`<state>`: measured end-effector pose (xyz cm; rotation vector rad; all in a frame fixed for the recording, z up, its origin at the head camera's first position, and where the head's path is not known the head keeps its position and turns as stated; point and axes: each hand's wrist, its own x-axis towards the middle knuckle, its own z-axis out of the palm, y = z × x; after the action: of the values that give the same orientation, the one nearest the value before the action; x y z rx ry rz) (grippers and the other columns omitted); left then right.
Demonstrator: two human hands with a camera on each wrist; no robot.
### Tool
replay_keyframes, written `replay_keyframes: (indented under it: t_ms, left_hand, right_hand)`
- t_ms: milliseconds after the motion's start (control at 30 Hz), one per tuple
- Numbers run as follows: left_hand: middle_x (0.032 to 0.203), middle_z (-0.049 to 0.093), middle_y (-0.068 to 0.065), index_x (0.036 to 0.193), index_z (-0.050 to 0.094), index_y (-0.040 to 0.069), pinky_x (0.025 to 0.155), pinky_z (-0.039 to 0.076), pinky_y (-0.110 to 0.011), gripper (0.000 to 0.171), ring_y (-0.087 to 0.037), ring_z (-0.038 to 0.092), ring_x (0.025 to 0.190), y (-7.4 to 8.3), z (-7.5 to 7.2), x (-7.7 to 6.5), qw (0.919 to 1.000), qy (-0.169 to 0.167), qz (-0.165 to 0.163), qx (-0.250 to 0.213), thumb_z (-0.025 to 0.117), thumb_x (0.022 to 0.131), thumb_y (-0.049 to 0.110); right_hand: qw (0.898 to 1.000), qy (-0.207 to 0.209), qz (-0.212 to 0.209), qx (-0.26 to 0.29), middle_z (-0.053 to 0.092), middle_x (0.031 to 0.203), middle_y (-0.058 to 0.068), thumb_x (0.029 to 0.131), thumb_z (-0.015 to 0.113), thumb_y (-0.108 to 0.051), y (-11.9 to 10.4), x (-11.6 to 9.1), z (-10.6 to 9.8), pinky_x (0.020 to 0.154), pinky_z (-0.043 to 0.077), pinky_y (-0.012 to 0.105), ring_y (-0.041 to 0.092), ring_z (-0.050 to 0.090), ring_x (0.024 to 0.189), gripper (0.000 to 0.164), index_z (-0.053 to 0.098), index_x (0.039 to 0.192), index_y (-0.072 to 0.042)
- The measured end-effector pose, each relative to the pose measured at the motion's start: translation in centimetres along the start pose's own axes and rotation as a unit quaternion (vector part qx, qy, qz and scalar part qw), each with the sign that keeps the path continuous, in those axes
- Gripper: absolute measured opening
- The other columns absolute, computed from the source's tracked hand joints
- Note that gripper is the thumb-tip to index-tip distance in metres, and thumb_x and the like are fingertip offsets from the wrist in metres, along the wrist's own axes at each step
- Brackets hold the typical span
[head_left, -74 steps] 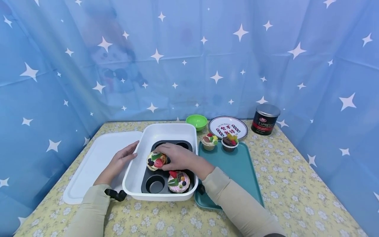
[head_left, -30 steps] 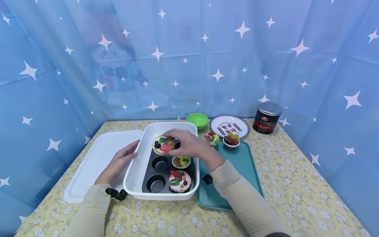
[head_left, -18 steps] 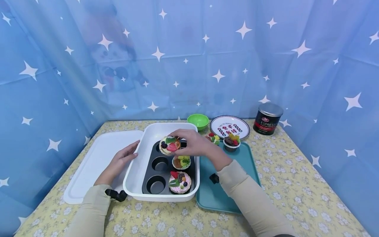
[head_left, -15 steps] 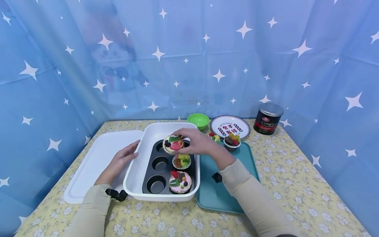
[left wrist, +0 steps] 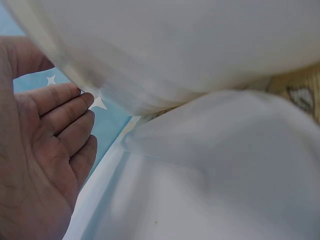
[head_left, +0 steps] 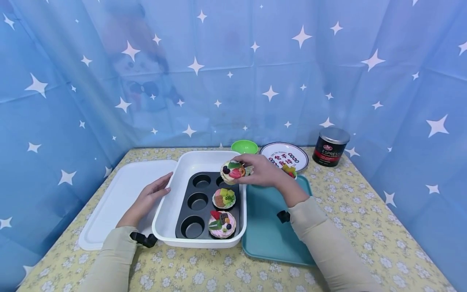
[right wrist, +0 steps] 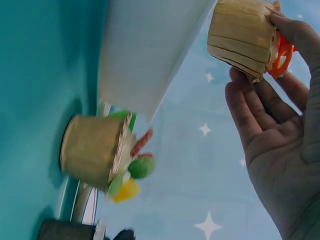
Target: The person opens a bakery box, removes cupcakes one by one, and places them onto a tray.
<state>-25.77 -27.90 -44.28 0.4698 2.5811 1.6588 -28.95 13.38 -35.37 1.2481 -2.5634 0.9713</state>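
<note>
two hands: one pinching, one lying slack; clock places are read around the white bin [head_left: 198,243], twelve being its far side.
right hand [head_left: 260,170]: its grip is drawn in to the width of the held cupcake [head_left: 230,172], thumb on one side of the wrapper, fingers on the other.
held cupcake: raised at about two o'clock, above the far right cup of the muffin tin [head_left: 212,190] and partly hiding it.
just changed: a second ago the cupcake hung near twelve o'clock, over the far left cup; it has since shifted across to two.
what that means: it seems to be between places, seated in no cup and not on the teal tray [head_left: 277,227].
tin's cups: three in the left column show their dark floors; the fruit cupcake [head_left: 224,198] sits at three o'clock, the pink cupcake [head_left: 223,225] between four and five.
left hand [head_left: 147,197]: grip loose, fingers relaxed, holding nothing, fingertips at the bin's wall at nine o'clock.
teal tray: just beside the bin at three o'clock, bearing the pale cupcake [right wrist: 92,150] and the dark-cupped cupcake [right wrist: 65,231].
desk [head_left: 198,271]: white tray [head_left: 113,202] at nine; green bowl [head_left: 244,146], plate [head_left: 273,151] and espresso can [head_left: 330,148] between one and three.
</note>
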Motion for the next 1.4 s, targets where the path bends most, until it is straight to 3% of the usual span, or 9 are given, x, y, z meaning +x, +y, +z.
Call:
replay_keyframes:
  t_ms: [200,333,467,667,800,900,1033,1400]
  left_hand:
    - [0.163,0.03,-0.005,0.159,0.034,0.02,0.119,0.02,-0.061,0.058,-0.031,0.024,0.151,0.0,0.0,0.1,1.0,0.001,-0.007,-0.005,0.055,0.104,0.023]
    - [0.164,0.029,-0.006,0.159,0.034,0.02,0.119,0.02,-0.061,0.058,-0.032,0.023,0.151,0.2,0.0,0.0,1.0,0.001,-0.006,-0.002,0.055,0.104,0.023]
    - [0.164,0.028,-0.006,0.159,0.033,0.02,0.118,0.02,-0.062,0.058,-0.033,0.023,0.151,0.4,-0.1,-0.2,1.0,-0.001,-0.005,-0.004,0.054,0.105,0.023]
    - [0.164,0.028,-0.005,0.159,0.033,0.021,0.119,0.02,-0.061,0.058,-0.031,0.022,0.151,0.7,0.0,-0.3,1.0,-0.003,-0.006,-0.004,0.053,0.105,0.024]
    - [0.164,0.028,-0.005,0.159,0.033,0.02,0.119,0.019,-0.06,0.058,-0.031,0.022,0.151,0.6,0.0,-0.2,1.0,-0.005,-0.005,-0.004,0.054,0.105,0.025]
    - [0.164,0.028,-0.005,0.159,0.033,0.02,0.119,0.019,-0.06,0.059,-0.031,0.023,0.151,0.5,0.0,-0.1,0.9999,-0.005,-0.008,-0.006,0.055,0.104,0.026]
    - [0.164,0.028,-0.006,0.159,0.033,0.021,0.119,0.02,-0.061,0.059,-0.032,0.023,0.151,0.2,-0.1,0.0,0.9999,-0.005,-0.011,-0.004,0.055,0.105,0.026]
    - [0.164,0.028,-0.004,0.159,0.033,0.022,0.119,0.02,-0.06,0.058,-0.031,0.023,0.151,0.2,-0.1,-0.2,0.9999,-0.003,-0.011,0.004,0.053,0.105,0.026]
  right_hand:
    - [0.999,0.003,0.037,-0.015,0.067,0.119,0.001,0.083,0.085,-0.031,1.1,-1.4,-0.8,0.076,0.057,0.046,0.024,0.064,0.094,0.057,0.064,0.134,-0.014]
    - [0.998,0.016,0.053,-0.004,0.067,0.122,0.004,0.083,0.085,-0.026,1.7,-2.6,-1.4,0.085,0.057,0.049,0.029,0.067,0.102,0.057,0.064,0.134,-0.012]
    - [0.996,0.019,0.089,0.002,0.067,0.124,0.003,0.082,0.085,-0.031,2.3,-3.5,-2.2,0.096,0.053,0.053,0.026,0.065,0.11,0.06,0.063,0.135,-0.015]
    - [0.991,-0.018,0.129,-0.002,0.068,0.122,0.007,0.082,0.085,-0.034,3.1,-4.4,-3.5,0.099,0.05,0.054,0.027,0.064,0.112,0.062,0.063,0.136,-0.011]
    - [0.987,-0.042,0.152,0.0,0.069,0.118,0.006,0.082,0.085,-0.035,3.5,-4.8,-3.9,0.094,0.053,0.051,0.025,0.064,0.108,0.061,0.064,0.134,-0.012]
    - [0.982,-0.077,0.173,0.01,0.069,0.116,0.005,0.082,0.085,-0.035,3.9,-5.1,-3.7,0.09,0.054,0.046,0.024,0.063,0.107,0.058,0.065,0.132,-0.013]
    - [0.974,-0.121,0.191,0.03,0.067,0.122,0.006,0.083,0.084,-0.035,4.4,-5.3,-3.0,0.095,0.053,0.046,0.028,0.062,0.115,0.057,0.065,0.132,-0.013]
    - [0.965,-0.154,0.211,0.021,0.068,0.125,0.007,0.081,0.086,-0.032,4.2,-5.4,-2.5,0.094,0.054,0.045,0.029,0.062,0.117,0.059,0.065,0.133,-0.013]
